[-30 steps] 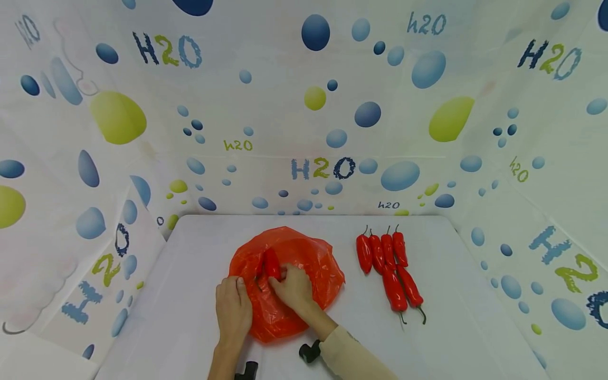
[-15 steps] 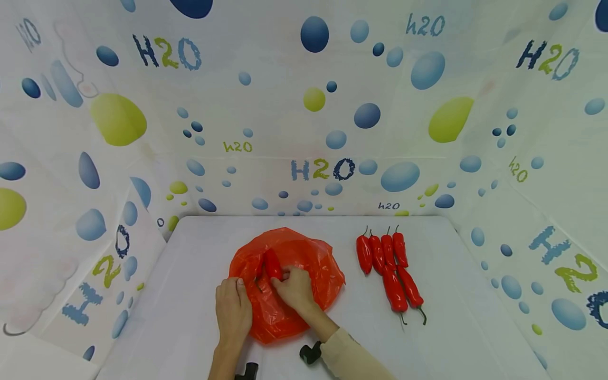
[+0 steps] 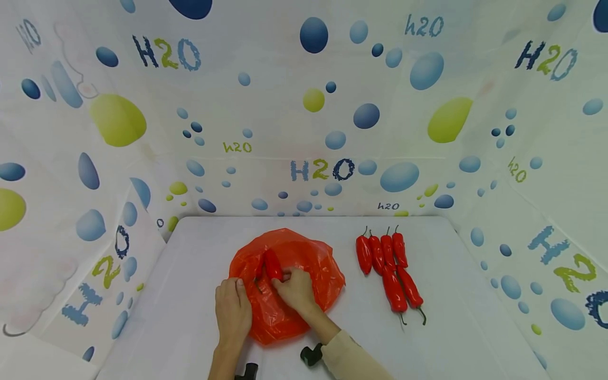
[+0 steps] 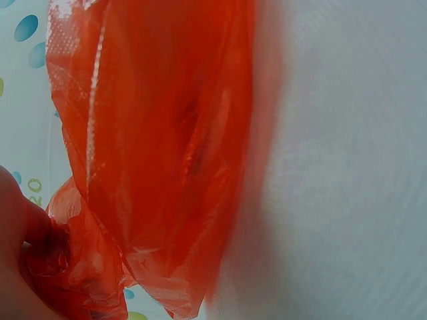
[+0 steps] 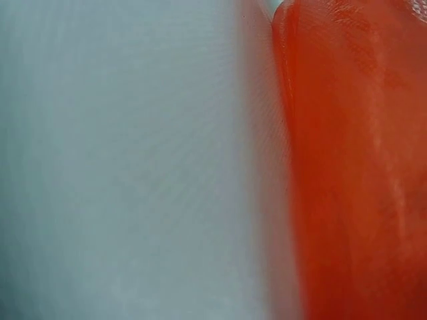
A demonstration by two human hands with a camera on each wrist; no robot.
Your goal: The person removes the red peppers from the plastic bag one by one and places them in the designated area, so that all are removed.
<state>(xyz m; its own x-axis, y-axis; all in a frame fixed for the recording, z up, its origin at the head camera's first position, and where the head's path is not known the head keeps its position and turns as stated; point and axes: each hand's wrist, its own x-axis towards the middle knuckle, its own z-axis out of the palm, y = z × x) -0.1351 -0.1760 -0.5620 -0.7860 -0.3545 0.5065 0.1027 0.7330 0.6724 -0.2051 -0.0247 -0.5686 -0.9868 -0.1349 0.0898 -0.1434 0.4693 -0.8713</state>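
A thin red plastic bag (image 3: 294, 311) lies spread on the white table, its crumpled side filling much of the left wrist view. My left hand (image 3: 233, 311) grips the bag's left edge; in the left wrist view, part of that hand shows against the gathered plastic. Over the bag, my right hand (image 3: 296, 290) pinches the lower end of a red chili pepper (image 3: 273, 264). Left of that pepper, another red pepper (image 3: 259, 267) shows partly, its stem pointing down. The right wrist view has only the bag's side and the white surface, with no fingers visible.
Several red peppers (image 3: 393, 287) lie in two rows on the right of the white table (image 3: 465, 327). A patterned white sheet (image 3: 266, 105) with blue and green dots rises behind and at both sides. Black wrist mounts (image 3: 311, 354) sit below the bag.
Both hands keep almost the same place. The pepper at my right hand shifts very slightly, and the camera view drifts a little.
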